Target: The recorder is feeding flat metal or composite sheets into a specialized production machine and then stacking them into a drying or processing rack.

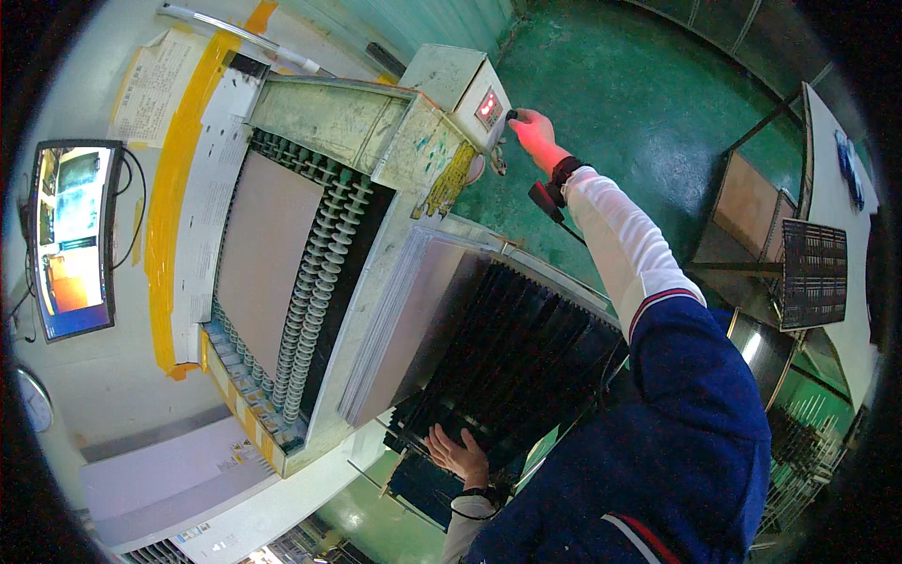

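Right hand (pixel 534 134) pinching black knob (pixel 512 115) on control box (pixel 467 89), left hand (pixel 458 454) spread flat on dark sheets (pixel 507 367).

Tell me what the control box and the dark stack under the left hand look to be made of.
Control box: probably painted sheet metal, pale and scuffed, with flat folded panels. Dark stack under the left hand: thin black sheets on edge with a slight sheen; whether plastic or coated board is unclear.

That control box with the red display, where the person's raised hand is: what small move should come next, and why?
Probably a small turn or press of the dark knob. The right hand already has its fingertips on it, beside the lit red display of the control box, while the left hand rests flat on the dark sheets below.
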Demonstrator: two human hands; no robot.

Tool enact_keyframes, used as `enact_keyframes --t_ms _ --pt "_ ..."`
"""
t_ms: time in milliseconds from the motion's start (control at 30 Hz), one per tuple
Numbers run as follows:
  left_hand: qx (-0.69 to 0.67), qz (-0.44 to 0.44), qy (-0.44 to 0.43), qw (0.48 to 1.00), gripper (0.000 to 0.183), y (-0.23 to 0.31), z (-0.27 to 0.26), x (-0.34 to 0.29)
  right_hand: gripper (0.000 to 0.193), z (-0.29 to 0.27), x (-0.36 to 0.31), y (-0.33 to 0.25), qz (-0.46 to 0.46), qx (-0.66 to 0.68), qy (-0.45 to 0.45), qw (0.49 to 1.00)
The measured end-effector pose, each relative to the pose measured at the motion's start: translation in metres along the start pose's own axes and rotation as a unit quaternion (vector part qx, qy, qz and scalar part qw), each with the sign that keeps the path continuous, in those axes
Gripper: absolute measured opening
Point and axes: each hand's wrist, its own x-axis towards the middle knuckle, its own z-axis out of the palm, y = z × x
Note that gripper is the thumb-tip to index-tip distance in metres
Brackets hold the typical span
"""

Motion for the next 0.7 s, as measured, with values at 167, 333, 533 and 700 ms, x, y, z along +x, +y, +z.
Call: enact_keyframes --t_ms 167,333,533,700 --pt "0.000 -0.008 -0.008 1.000 0.066 0.002 -0.001 0.001 0.054 -0.004 0.002 -0.004 0.028 0.017 -0.039 0.999" --pt "-0.005 -0.007 -0.013 1.000 0.065 0.002 -0.002 0.000 0.053 -0.002 0.005 -0.001 0.019 0.028 -0.044 0.998" --pt "-0.004 -0.004 -0.008 1.000 0.066 0.002 -0.003 0.002 0.050 0.000 0.013 0.011 0.019 0.011 -0.031 0.999" --pt "-0.003 -0.006 0.002 1.000 0.067 -0.001 0.001 -0.002 0.046 0.003 0.009 0.006 0.027 0.024 -0.039 0.999"
